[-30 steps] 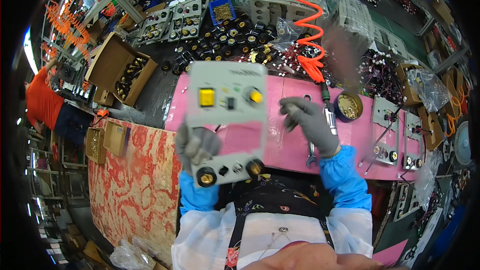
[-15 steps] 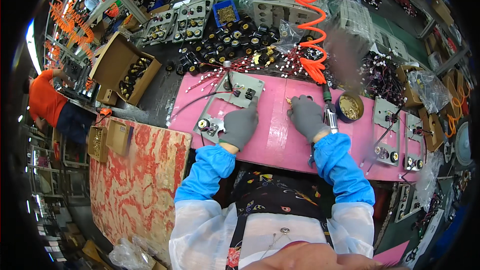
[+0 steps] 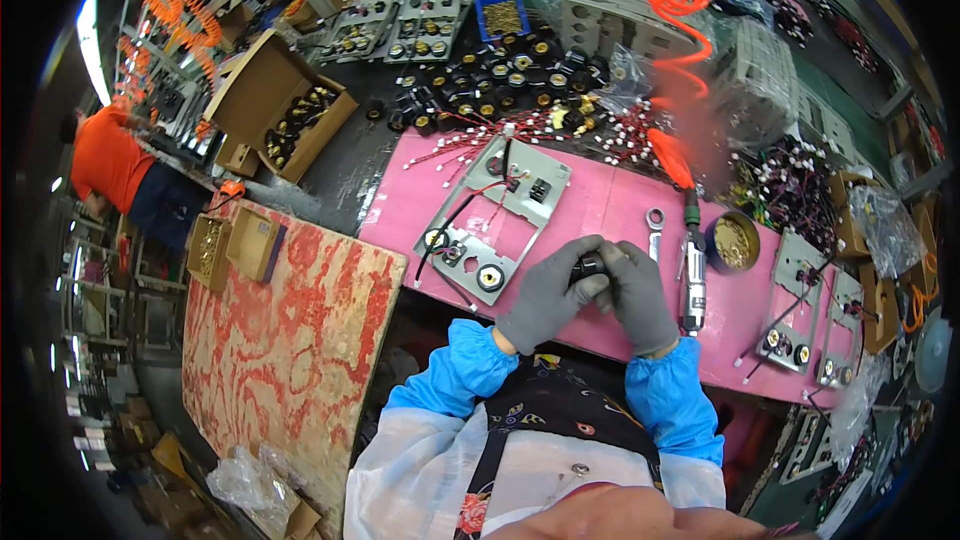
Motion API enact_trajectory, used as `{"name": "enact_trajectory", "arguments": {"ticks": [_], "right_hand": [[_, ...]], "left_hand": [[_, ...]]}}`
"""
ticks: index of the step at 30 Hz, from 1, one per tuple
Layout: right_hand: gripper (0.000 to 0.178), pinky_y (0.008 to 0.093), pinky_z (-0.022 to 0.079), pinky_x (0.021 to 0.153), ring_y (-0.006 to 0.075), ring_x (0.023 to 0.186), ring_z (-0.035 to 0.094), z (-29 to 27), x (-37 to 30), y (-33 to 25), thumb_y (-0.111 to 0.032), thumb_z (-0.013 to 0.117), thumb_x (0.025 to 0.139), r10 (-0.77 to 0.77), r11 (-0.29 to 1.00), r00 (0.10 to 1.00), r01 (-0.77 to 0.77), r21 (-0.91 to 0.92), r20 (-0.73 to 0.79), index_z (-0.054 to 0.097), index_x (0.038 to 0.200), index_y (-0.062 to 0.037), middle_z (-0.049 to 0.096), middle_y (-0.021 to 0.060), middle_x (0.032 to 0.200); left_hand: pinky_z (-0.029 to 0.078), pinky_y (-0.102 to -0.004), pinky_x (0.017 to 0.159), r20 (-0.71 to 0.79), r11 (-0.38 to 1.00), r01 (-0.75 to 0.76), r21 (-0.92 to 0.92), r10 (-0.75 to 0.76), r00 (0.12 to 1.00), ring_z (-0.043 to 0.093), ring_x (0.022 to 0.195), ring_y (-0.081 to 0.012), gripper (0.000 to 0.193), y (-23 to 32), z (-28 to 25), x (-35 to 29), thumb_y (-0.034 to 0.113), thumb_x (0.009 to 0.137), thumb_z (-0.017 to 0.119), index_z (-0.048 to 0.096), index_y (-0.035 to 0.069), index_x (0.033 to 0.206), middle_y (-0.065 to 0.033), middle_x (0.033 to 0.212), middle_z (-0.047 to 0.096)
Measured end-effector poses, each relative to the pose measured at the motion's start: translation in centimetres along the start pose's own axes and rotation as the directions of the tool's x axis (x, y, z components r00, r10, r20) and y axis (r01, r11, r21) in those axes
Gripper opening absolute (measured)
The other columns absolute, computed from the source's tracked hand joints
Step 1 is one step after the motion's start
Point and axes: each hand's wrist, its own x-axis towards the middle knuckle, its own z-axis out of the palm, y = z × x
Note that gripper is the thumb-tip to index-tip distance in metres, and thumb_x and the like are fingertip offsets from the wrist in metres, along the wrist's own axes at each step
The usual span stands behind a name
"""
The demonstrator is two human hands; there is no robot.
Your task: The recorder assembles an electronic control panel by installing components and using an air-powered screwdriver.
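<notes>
My gloved left hand (image 3: 548, 298) and gloved right hand (image 3: 640, 302) meet over the near edge of the pink work mat (image 3: 600, 195). Between them is a black round fitting (image 3: 590, 266), mostly covered by the fingers. Just left of my hands lies a grey metal panel (image 3: 470, 251) with a large cutout, wires and several fittings mounted in it. To the right of my right hand, an air screwdriver (image 3: 692, 285) rests on the mat beside a wrench (image 3: 655, 222). A round tub (image 3: 713, 250) of brass-coloured rings stands past the screwdriver.
Black fittings with brass centres (image 3: 480, 85) are heaped behind the mat, next to red wires with white connectors (image 3: 470, 142). An orange coiled hose (image 3: 672, 155) hangs to the screwdriver. More panels (image 3: 790, 290) lie at right. A cardboard box (image 3: 330, 130) and a person in orange (image 3: 110, 165) are left.
My left hand has left the panel and my right hand has come over from beside the screwdriver. They now meet on the black fitting. The wrench has come into sight, and the view has shifted.
</notes>
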Motion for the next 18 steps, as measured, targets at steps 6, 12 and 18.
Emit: {"name": "enact_trajectory", "arguments": {"ticks": [6,12,18], "right_hand": [[0.02,0.0325,0.051,0.07,0.0197,0.08,0.062,0.6,0.7,1.4,-0.014,0.061,0.09,-0.361,0.89,0.931,0.362,-0.276,0.056,0.058,0.103,0.0001,0.063,0.0114,0.091],[0.018,0.0451,0.046,0.093,0.0356,0.1,0.06,1.4,0.1,1.2,-0.008,0.066,0.079,-0.653,0.281,0.704,0.567,-0.774,0.278,0.063,0.095,-0.0028,0.063,0.0173,0.107],[0.013,0.0486,0.039,0.103,0.0392,0.111,0.055,0.4,0.3,1.9,-0.008,0.065,0.08,-0.666,0.165,0.669,0.563,-0.81,0.33,0.061,0.09,-0.0007,0.059,0.0217,0.117]], "left_hand": [[0.048,-0.0291,0.07,-0.139,0.954,0.094,-0.283,-0.138,0.981,0.057,0.079,-0.014,0.038,-0.1,-0.4,1.0,0.031,0.097,0.055,0.051,0.001,0.119,-0.0081,0.09,0.061],[0.049,-0.0342,0.071,-0.349,0.97,0.239,-0.051,-0.242,0.905,0.061,0.08,-0.0196,0.035,-2.4,0.7,2.9,0.038,0.096,0.052,0.056,0.006,0.112,-0.0117,0.09,0.063],[0.049,-0.0389,0.074,-0.386,0.979,0.203,0.005,-0.186,0.903,0.065,0.085,-0.0289,0.035,-2.8,1.3,3.4,0.039,0.097,0.051,0.057,0.007,0.109,-0.0156,0.094,0.065]]}}
